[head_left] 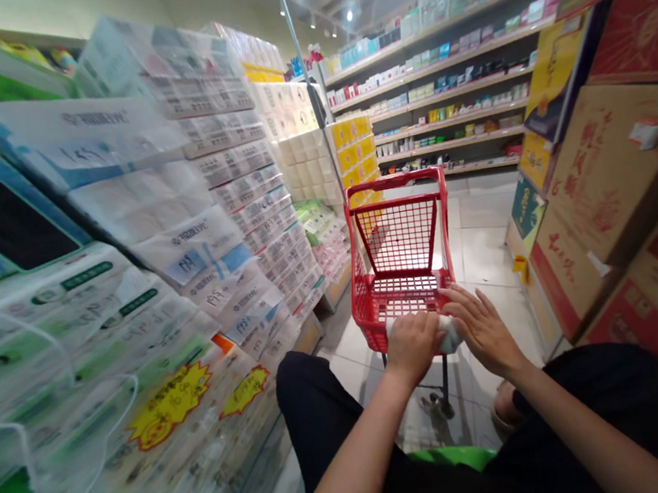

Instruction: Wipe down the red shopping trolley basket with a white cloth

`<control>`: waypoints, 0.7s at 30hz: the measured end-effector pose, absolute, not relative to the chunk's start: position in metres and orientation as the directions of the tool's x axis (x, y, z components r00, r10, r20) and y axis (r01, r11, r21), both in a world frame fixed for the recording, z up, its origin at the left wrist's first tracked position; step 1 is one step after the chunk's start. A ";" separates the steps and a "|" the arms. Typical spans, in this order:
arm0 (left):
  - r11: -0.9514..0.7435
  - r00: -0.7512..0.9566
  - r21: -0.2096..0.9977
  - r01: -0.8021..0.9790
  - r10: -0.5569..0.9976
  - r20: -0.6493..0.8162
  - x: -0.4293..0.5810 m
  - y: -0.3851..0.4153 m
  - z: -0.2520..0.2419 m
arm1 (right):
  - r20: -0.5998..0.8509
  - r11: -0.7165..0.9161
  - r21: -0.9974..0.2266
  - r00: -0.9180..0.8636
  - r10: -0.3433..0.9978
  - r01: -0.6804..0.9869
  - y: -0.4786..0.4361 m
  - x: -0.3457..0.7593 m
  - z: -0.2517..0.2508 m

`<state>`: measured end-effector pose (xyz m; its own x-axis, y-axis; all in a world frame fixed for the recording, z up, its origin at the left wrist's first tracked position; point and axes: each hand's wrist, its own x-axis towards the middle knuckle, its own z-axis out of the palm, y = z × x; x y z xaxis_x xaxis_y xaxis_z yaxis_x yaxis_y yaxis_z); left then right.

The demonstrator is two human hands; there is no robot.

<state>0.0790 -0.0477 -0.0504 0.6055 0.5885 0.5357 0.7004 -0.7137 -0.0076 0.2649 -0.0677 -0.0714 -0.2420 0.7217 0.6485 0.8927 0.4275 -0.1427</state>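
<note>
A small red shopping cart [401, 248] stands in the aisle in front of me, its basket bare inside. My left hand [411, 343] is closed in a fist on a white cloth [450, 334] at the cart's near rim. My right hand [482, 327] lies flat beside it, fingers spread, resting on the same rim and touching the cloth's right end. Most of the cloth is hidden under the two hands.
Stacked packs of tissue and toilet paper [190, 217] line the left side of the aisle. Cardboard boxes [619, 181] are piled on the right. Shelves of goods [442, 92] stand at the far end. Pale floor tiles [482, 249] run ahead past the cart.
</note>
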 end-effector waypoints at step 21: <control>-0.622 0.515 0.012 0.783 0.659 0.549 0.041 -0.046 -0.052 | 0.658 0.443 -0.245 -0.188 0.729 0.862 -0.068 0.246 -0.076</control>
<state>0.0413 -0.0462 -0.0525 0.5147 0.6586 0.5490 0.7831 -0.6218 0.0117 0.2460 -0.0676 -0.0762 -0.1878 0.7294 0.6578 0.8622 0.4432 -0.2453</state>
